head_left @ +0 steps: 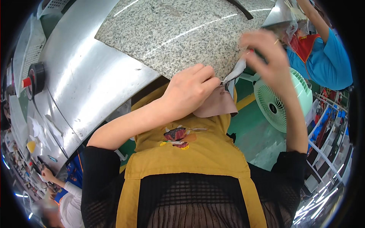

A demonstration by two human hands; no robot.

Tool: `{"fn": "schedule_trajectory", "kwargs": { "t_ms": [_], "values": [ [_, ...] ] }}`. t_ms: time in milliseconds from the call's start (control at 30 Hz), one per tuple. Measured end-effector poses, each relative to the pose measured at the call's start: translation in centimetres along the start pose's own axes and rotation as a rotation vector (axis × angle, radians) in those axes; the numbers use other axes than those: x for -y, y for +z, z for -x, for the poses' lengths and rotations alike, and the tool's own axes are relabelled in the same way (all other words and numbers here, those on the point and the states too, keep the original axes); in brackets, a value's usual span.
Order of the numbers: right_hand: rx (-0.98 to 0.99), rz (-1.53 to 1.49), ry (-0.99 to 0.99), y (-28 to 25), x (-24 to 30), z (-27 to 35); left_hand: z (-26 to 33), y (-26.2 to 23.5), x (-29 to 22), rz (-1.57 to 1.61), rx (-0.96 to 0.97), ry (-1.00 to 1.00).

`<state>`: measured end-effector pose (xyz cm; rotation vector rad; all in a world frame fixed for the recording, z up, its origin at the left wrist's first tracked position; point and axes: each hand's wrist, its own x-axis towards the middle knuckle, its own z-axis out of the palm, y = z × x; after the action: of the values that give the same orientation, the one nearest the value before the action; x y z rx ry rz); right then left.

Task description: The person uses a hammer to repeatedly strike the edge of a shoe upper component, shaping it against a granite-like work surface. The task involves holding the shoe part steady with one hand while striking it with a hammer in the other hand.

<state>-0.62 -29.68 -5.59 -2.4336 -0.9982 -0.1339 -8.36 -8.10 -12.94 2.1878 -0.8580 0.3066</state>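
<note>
At the front edge of the granite slab, my left hand (193, 88) is closed on a brownish-pink flat piece (216, 103) that looks like leather. The piece hangs below the fingers, over my apron. From its upper edge a thin greyish strip (237, 71) rises to the right. My right hand (266, 57) is raised near the strip's upper end, with a small red spot by the thumb. Motion smears its fingers, so whether they hold the strip is unclear.
The speckled granite slab (171, 36) lies on a metal table (87, 72). A dark curved bar (240, 8) rests on it. A mint-green fan (272, 102) stands close on the right. Co-workers are at far right, in blue (330, 62), and lower left. A black reel (37, 78) sits at left.
</note>
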Motion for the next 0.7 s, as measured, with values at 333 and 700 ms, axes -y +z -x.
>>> {"fn": "schedule_trajectory", "kwargs": {
  "t_ms": [333,700],
  "values": [
    [0.110,0.417,0.052,0.0,-7.6,-8.3,0.1,0.2,0.3,-0.025,-0.013,0.154],
    [0.181,0.386,0.063,0.8,-8.8,-10.1,-1.2,-1.6,0.1,-0.132,0.245,0.337]
  ]
}}
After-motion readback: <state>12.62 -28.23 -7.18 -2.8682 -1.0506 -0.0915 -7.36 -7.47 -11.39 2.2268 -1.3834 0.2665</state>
